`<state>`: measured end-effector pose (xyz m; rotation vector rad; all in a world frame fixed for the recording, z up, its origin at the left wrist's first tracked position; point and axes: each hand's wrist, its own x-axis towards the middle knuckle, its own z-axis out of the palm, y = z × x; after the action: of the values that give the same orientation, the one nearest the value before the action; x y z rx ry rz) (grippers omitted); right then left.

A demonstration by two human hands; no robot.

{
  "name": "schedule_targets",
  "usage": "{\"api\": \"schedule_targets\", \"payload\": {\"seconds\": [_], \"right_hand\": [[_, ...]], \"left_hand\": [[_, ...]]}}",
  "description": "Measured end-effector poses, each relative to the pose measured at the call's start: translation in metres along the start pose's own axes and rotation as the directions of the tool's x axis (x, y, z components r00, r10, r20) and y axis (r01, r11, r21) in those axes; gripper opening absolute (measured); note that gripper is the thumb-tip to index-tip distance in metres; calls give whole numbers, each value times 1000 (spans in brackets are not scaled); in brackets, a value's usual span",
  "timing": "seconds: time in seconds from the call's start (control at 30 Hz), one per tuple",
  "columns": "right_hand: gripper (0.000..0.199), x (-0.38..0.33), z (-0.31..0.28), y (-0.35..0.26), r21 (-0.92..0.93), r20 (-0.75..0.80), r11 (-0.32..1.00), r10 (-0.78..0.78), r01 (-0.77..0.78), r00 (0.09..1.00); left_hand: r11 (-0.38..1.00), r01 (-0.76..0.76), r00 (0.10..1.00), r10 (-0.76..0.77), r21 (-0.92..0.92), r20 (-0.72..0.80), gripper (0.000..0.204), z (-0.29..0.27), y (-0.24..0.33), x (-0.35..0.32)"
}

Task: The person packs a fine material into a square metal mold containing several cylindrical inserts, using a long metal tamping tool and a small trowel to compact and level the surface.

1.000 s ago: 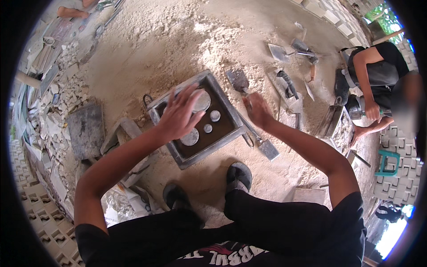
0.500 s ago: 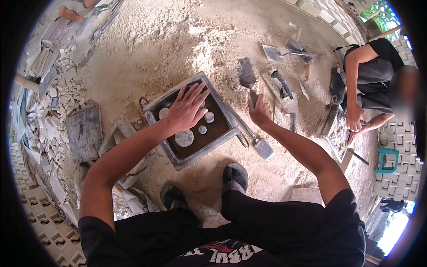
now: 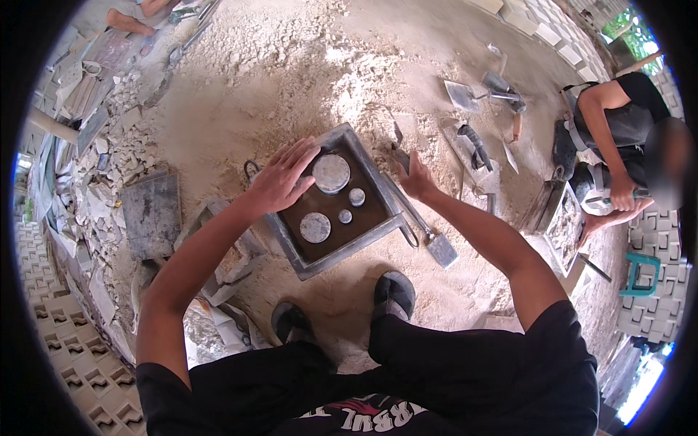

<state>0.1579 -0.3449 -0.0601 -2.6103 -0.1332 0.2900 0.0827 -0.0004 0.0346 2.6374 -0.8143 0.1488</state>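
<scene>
A grey rectangular mould (image 3: 342, 263) lies on the dusty ground before my feet, with dark brown material inside. Two large round discs (image 3: 331, 174) and two small ones (image 3: 356, 197) stand up from that material. My left hand (image 3: 285, 178) is spread, palm down, over the mould's far left side; whether it presses on the rim I cannot tell. Just past the mould's right side, my right hand (image 3: 413, 176) is closed around the handle of a trowel (image 3: 397, 132). The trowel's blade points away from me and shows almost edge-on.
Beside the mould's right side lies a long-handled, flat-bladed tool (image 3: 441, 251). Farther right are another trowel (image 3: 462, 96), a hammer-like tool (image 3: 503, 89) and a co-worker's hands (image 3: 623, 190) at a second mould (image 3: 563, 225). Rubble (image 3: 109, 156) and a dark board (image 3: 151, 216) lie left.
My left hand has shifted left, off the discs, uncovering the larger far one. The trowel in my right hand has turned from showing its broad face to nearly edge-on. The view has shifted slightly.
</scene>
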Motion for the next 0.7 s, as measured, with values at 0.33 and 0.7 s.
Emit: {"api": "schedule_targets", "payload": {"seconds": [0.33, 0.7], "right_hand": [[45, -17, -46, -8, 198, 20, 978, 69, -71, 997], [43, -96, -74, -73, 313, 113, 949, 14, -48, 994]], "left_hand": [[995, 72, 997, -71, -72, 21, 59, 3, -5, -6], [794, 135, 944, -286, -593, -168, 66, 37, 4, 106]]}}
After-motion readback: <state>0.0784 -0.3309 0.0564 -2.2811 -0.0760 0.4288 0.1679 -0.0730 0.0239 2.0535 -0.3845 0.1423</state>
